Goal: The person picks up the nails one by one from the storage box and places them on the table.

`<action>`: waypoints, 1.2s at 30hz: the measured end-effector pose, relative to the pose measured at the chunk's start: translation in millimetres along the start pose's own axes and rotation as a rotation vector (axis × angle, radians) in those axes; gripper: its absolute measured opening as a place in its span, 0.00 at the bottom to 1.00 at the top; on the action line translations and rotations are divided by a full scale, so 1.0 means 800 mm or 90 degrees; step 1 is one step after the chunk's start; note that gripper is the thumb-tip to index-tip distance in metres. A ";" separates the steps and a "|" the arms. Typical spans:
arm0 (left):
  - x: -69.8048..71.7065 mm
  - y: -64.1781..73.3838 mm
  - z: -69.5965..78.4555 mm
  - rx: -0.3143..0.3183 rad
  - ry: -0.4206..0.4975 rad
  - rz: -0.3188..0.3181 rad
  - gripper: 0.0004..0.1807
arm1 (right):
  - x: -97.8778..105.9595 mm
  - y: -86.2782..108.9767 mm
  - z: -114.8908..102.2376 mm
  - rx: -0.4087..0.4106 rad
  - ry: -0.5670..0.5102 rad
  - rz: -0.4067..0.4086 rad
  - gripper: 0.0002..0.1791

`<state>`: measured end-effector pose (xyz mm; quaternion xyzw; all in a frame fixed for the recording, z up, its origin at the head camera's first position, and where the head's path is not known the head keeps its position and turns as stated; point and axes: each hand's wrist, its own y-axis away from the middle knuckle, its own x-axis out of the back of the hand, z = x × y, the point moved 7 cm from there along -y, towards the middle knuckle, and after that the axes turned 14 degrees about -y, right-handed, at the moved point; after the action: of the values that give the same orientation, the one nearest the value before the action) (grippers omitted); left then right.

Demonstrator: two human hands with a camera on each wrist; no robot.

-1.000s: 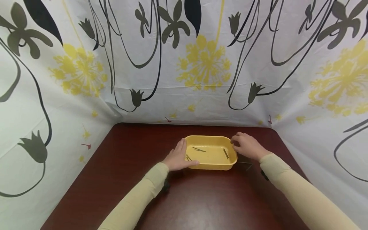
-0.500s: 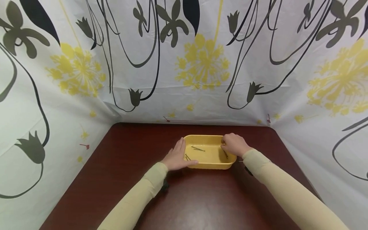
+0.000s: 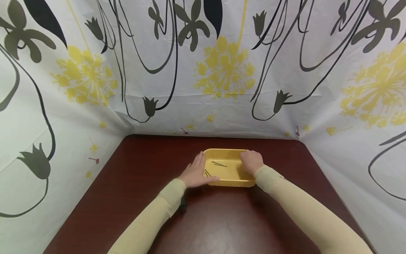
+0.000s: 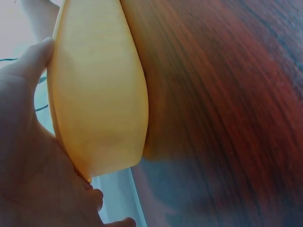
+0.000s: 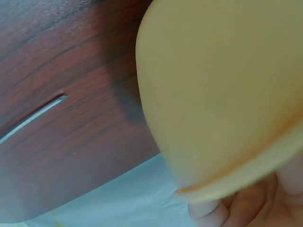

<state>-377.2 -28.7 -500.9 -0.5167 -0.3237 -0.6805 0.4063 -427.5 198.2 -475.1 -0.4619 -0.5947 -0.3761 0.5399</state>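
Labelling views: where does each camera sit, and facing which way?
Head: on the head, forward and down at the yellow tray; left hand, right hand, sleeves show.
Left wrist: worn there, facing tray and table; left hand shows.
Right wrist: worn there, facing tray and thin rod; fingers show.
Wrist views share: tray's outside, table.

Yellow tray [image 3: 227,173] on table [image 3: 152,165]; patterned cloth [image 3: 177,81] behind. Left hand [image 3: 197,175] at tray's left end, fingers straight, thumb along near rim. Right hand [image 3: 252,162] inside right end, fingertips hidden. Nails [image 3: 219,164] visible on tray floor, centre-left and far left.
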 end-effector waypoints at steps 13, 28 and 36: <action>0.000 0.000 0.001 0.006 -0.001 -0.004 0.71 | -0.014 -0.001 -0.012 -0.004 0.080 0.041 0.12; -0.002 0.001 0.001 0.009 0.004 -0.011 0.71 | -0.017 0.002 -0.016 0.025 0.093 0.059 0.09; -0.001 0.000 0.000 0.010 -0.003 0.000 0.70 | -0.004 0.011 -0.029 0.059 0.066 0.072 0.05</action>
<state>-377.4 -28.4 -501.7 -0.5149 -0.3300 -0.6769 0.4095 -412.6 178.3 -475.4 -0.4494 -0.5558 -0.3403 0.6110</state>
